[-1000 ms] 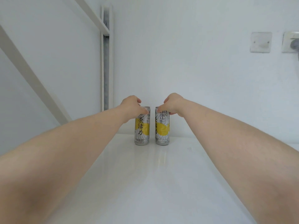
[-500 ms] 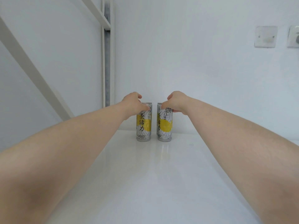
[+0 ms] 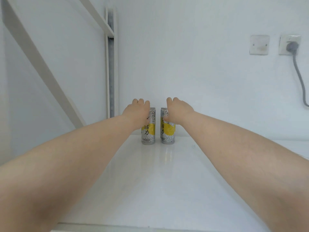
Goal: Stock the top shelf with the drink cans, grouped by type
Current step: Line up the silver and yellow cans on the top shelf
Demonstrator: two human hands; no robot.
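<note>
The left hand (image 3: 137, 113) gripped the left can (image 3: 149, 132), the right hand (image 3: 179, 112) the right can (image 3: 169, 131), both seated on the shelf (image 3: 167, 181). A clean release seemed next.

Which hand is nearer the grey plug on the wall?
Right. The right hand grips the right can, below and left of the grey plug; the left hand grips the left can, farther away.

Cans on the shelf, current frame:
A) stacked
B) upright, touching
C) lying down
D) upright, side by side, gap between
D: the left can and right can both stand upright at the back of the shelf, with a strip of wall visible between them. The left hand and right hand each hold one.
</note>
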